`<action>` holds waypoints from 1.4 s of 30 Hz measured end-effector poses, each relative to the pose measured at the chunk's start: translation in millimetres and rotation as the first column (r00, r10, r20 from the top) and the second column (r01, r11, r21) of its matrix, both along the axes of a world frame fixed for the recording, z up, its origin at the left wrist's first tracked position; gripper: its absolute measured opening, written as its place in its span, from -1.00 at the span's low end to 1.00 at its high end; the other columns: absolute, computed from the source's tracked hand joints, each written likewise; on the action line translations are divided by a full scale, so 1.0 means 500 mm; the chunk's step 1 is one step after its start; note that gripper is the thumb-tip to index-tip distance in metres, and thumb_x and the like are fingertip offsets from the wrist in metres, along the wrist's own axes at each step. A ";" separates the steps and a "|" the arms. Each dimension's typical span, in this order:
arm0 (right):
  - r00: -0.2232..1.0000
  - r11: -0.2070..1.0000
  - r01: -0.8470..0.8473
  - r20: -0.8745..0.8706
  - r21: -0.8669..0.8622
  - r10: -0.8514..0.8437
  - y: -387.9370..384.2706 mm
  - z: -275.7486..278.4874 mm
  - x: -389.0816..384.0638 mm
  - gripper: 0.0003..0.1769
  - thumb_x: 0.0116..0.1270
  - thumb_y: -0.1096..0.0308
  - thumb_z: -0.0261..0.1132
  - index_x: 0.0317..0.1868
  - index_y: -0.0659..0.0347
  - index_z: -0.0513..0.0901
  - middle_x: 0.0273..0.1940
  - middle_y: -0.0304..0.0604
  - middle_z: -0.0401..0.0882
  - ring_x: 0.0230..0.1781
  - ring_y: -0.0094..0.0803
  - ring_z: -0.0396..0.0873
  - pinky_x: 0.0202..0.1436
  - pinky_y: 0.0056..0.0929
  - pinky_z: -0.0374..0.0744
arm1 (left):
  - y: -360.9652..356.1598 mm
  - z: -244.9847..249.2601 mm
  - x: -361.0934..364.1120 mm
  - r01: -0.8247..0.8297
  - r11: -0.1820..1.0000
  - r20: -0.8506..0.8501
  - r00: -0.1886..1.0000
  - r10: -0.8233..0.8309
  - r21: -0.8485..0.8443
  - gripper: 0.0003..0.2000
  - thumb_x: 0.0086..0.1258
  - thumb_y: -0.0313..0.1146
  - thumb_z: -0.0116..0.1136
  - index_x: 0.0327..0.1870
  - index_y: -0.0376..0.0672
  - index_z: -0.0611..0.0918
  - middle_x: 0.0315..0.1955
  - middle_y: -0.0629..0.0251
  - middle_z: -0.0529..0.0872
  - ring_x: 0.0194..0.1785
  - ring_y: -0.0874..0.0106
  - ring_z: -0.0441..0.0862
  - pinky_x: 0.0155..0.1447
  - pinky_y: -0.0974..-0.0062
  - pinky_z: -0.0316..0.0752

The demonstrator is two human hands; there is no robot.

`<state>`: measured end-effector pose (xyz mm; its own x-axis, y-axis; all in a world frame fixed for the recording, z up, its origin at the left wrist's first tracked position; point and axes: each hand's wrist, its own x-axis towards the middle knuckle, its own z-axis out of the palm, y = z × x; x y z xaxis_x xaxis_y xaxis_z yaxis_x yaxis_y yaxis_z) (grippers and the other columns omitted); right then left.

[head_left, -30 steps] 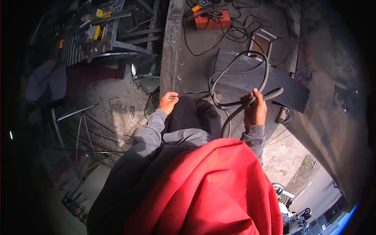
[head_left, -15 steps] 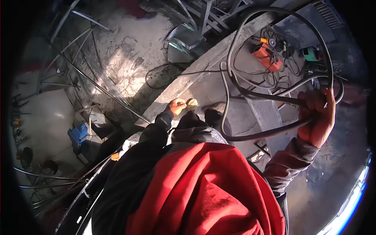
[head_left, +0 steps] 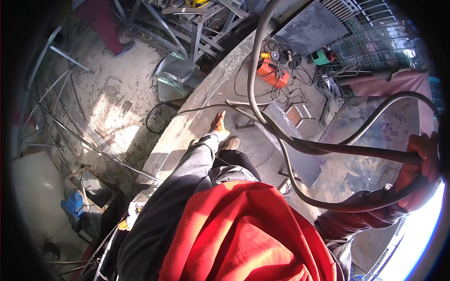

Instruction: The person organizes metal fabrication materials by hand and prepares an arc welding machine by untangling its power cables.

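My right hand (head_left: 418,175), at the far right and partly in shadow, is wrapped around loops of a thick dark cable (head_left: 356,150). The loops hang in the air in front of me, and one strand rises past the top edge of the view. A length of the same cable trails left across the concrete ledge towards a coil on the ground. Low in front of my body, my left hand (head_left: 218,122) has its fingers stretched out and holds nothing. It is above the floor near my shoe (head_left: 229,143).
An orange-red box-shaped machine (head_left: 273,74) sits among tangled cords, with a green tool (head_left: 322,56) nearby. A concrete ledge (head_left: 171,122) runs diagonally. Metal bars and frames (head_left: 196,40) stand beyond it. Another person's leg (head_left: 101,25) shows upper left. A blue object (head_left: 72,204) lies left.
My right hand has moved outward to the right with the cable, and the loops have spread wider. My left hand has gone from curled to stretched out. Another person's leg shows more fully.
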<state>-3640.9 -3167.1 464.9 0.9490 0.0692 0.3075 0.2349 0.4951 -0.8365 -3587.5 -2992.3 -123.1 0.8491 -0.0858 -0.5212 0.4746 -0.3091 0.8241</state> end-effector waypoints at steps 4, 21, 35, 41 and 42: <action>0.994 0.993 0.098 0.046 -0.070 -0.095 -0.077 0.046 -0.002 -0.83 0.47 0.43 -0.07 -0.28 0.35 0.34 -0.44 -0.09 0.37 -0.34 -0.41 0.34 -0.03 -0.36 0.33 | -0.082 0.018 0.038 -0.052 0.983 0.045 0.998 0.045 0.176 0.00 -0.08 -0.32 0.45 0.43 0.01 0.06 0.38 0.06 0.10 0.42 0.13 0.09 0.43 0.22 0.16; 0.876 0.812 0.397 -0.442 0.428 -0.196 -0.605 -0.288 0.305 -0.77 0.35 0.42 0.16 -0.47 0.34 0.41 -0.40 0.01 0.46 -0.16 -0.16 0.45 0.17 -0.09 0.39 | -0.013 0.016 -0.060 0.483 0.776 -0.245 0.875 -0.417 0.405 -0.39 0.16 0.30 0.11 -0.16 -0.17 0.60 -0.19 -0.03 0.68 -0.05 0.01 0.60 0.02 0.21 0.45; 0.384 0.955 0.290 -0.907 -0.060 -0.173 -0.528 -0.906 0.184 -0.57 0.36 0.14 0.16 0.18 0.08 0.43 0.05 -0.19 0.50 -0.01 -0.35 0.47 0.16 -0.26 0.41 | 0.069 0.402 -0.053 0.130 0.853 0.032 0.985 -0.169 0.506 -0.64 0.27 -0.06 0.22 -0.40 -0.26 0.59 -0.57 0.16 0.58 -0.46 0.30 0.52 -0.29 0.37 0.40; 0.530 0.889 0.016 -0.750 -0.458 -0.396 -0.409 -0.855 0.057 -0.73 0.39 0.19 0.15 0.00 0.09 0.52 -0.18 -0.33 0.60 -0.27 -0.56 0.52 -0.18 -0.61 0.44 | -0.012 0.442 0.021 0.257 0.848 0.309 0.850 -0.426 0.463 -0.69 0.24 -0.13 0.26 -0.26 -0.25 0.65 -0.38 0.03 0.67 -0.28 0.14 0.63 -0.17 0.32 0.48; 0.653 0.865 0.024 -0.647 -0.501 -0.393 -0.377 -0.857 0.040 -0.71 0.36 0.28 0.20 0.03 0.18 0.50 -0.19 -0.28 0.60 -0.26 -0.56 0.52 -0.16 -0.59 0.47 | -0.011 0.454 0.040 0.272 0.836 0.387 0.789 -0.477 0.476 -0.68 0.24 -0.18 0.26 -0.28 -0.32 0.63 -0.38 0.05 0.67 -0.31 0.17 0.65 -0.20 0.36 0.50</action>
